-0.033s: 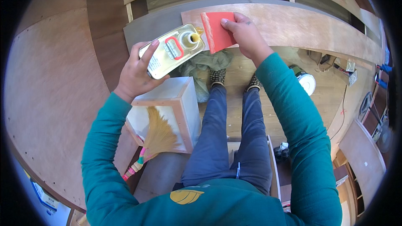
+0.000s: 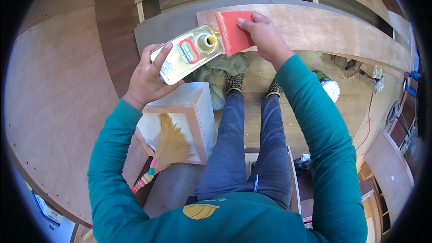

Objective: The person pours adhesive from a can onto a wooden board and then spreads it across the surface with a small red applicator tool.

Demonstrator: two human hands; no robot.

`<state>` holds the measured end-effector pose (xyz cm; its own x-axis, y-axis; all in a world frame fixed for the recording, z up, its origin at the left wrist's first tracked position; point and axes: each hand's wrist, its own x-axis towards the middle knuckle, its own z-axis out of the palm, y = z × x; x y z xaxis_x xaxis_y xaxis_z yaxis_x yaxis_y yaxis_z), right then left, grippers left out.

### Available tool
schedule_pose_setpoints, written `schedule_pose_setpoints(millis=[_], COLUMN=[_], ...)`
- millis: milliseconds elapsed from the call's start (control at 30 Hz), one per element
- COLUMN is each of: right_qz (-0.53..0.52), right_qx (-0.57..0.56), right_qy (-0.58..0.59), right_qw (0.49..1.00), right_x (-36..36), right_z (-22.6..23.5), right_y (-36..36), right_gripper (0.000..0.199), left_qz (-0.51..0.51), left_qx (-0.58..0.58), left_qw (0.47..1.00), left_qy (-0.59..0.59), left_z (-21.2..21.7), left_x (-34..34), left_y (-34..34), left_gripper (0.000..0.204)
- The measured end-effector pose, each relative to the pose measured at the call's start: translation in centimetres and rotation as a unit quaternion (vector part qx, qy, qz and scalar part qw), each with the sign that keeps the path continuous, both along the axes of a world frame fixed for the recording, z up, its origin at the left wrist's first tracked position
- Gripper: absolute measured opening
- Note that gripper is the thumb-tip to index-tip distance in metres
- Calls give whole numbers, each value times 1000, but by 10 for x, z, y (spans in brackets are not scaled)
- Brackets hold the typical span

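My left hand [image 2: 150, 74] is closed around a rectangular, pale gold metal can [image 2: 173, 65], tilted so its top faces right. A red handle and an uncapped white spout [image 2: 208, 41] are on that top, with thick yellowish stuff in and beside the spout. Just right of it, my right hand [image 2: 265, 31] pinches a flat red rectangular sheet [image 2: 239, 29] between thumb and fingers. A pale, rough smear runs down the sheet's left edge, which faces the spout. Below both lies a thin wooden board [image 2: 310, 24] on a grey surface [image 2: 157, 29].
A white box with wooden edging [image 2: 202, 112] stands beside my legs, with a straw broom [image 2: 171, 141] against it. Crumpled greenish netting [image 2: 220, 67] lies near my feet. A white-lidded bucket [image 2: 331, 91] is on the floor to the right. A large curved wooden panel [image 2: 58, 99] fills the left.
The can has shifted slightly right, bringing its spout a touch closer to the red sheet. My right hand has barely moved.
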<state>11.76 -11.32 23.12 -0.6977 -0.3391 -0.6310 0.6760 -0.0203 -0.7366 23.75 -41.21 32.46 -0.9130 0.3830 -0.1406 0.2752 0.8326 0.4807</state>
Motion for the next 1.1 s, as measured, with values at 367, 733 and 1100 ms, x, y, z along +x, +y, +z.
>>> schedule_pose_setpoints(millis=[367, 733, 1100], right_qz=[24, -121, -58], right_qx=[-191, -163, -56], right_qy=[-24, -113, -132], right_qw=[981, 972, 988], right_x=[-22, -14, 30], right_z=[29, 20, -3], right_y=[-2, 73, 95], right_gripper=[34, 38, 33], left_qz=[17, 336, 603], left_qx=[39, 157, -11], left_qw=[998, 921, 784], left_qy=[55, 116, 148], left_z=[10, 100, 141], left_x=[11, 111, 226], left_y=[-10, -27, -37], left_gripper=[107, 124, 115])
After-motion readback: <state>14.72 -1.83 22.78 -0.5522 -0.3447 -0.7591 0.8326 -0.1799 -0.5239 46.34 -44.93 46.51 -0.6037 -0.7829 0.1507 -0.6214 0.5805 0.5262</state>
